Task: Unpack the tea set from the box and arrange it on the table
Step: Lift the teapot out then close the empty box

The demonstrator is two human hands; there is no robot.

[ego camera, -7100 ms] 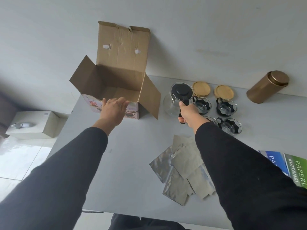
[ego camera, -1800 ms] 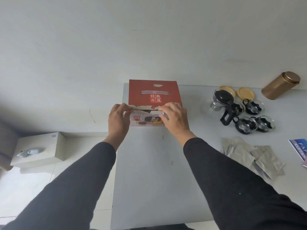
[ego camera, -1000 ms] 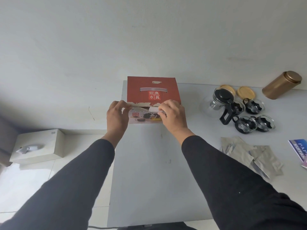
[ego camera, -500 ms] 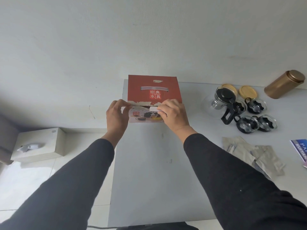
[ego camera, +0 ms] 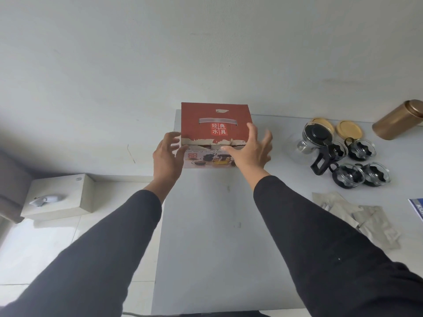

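Head view: task looks nearly done. Box [ego camera: 216, 133] is closed, sitting at the far left corner of the counter [ego camera: 206, 236]. Tea set is out, well to the right of it: teapot [ego camera: 313, 143], four glass cups [ego camera: 361, 162] and two round lids [ego camera: 349, 129] clustered together. Prob. only tidying left.

Vs. half a sec ago: both hands were pressing the box's front flap; now left hand [ego camera: 167, 156] and right hand [ego camera: 249, 149] have fingers spread and seem to be coming off the box, grip on nothing. Box hasn't moved.
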